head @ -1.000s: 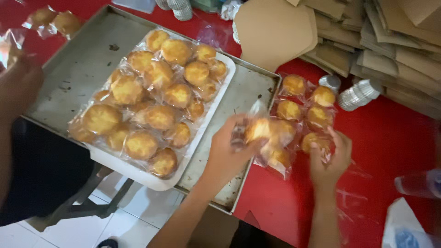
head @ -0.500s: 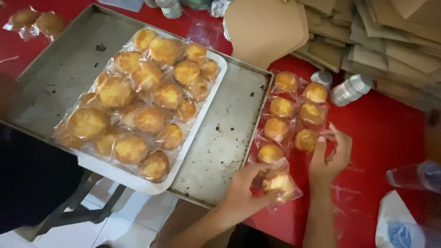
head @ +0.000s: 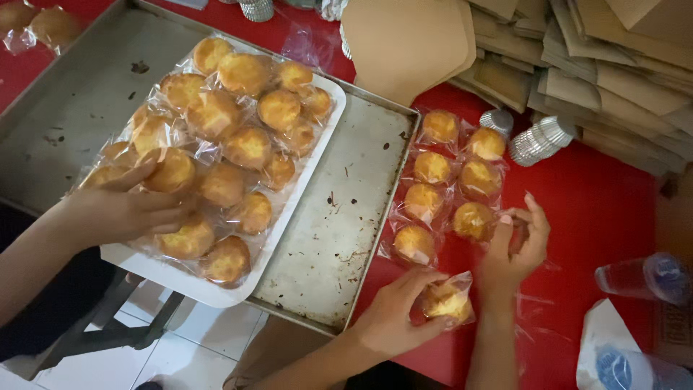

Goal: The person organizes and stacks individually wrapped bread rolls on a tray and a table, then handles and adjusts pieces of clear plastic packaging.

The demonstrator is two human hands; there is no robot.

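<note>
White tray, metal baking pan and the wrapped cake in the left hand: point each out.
white tray (head: 216, 292): head view, bare front rim.
metal baking pan (head: 339, 231): head view, bare floor.
wrapped cake (head: 446, 302): head view, cake top.

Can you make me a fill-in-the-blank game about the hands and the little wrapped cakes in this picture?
1. The left hand holds a wrapped cake over the ____ table.
2. The right hand rests beside two ____ of wrapped cakes.
3. Another person's hand reaches onto the ____ tray piled with cakes.
4. That tray sits on a big ____ baking pan.

Missing words: red; rows; white; metal
</note>
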